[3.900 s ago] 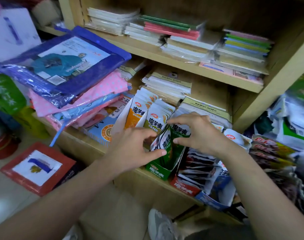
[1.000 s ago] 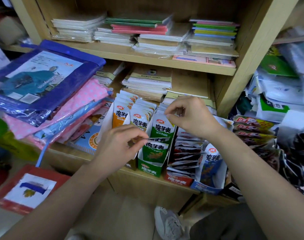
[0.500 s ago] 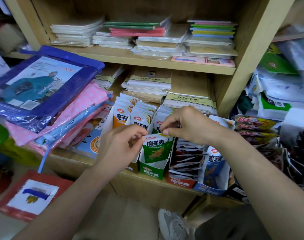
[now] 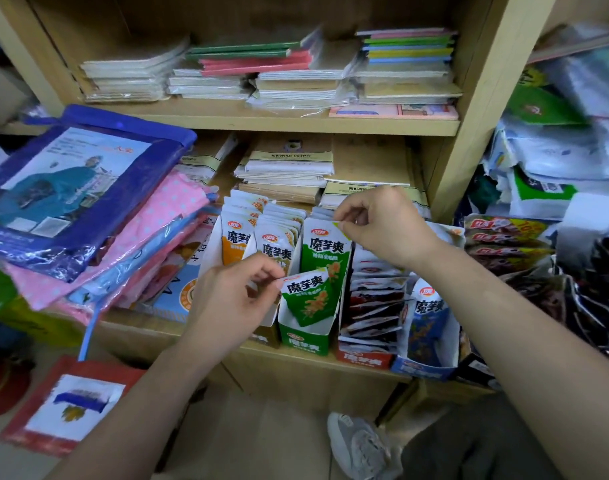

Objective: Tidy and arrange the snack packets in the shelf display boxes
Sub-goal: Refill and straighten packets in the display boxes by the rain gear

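The person is wearing a pale grey sneaker (image 4: 360, 445) with lighter panels and a rounded toe; dark grey trousers (image 4: 486, 441) are covering the leg beside it; both forearms (image 4: 129, 410) are showing bare from the lower edge of view up to the left hand (image 4: 226, 303) and the right hand (image 4: 382, 230)

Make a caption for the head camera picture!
Left hand pinches the front green packet, right hand the back green packet, in the green display box.
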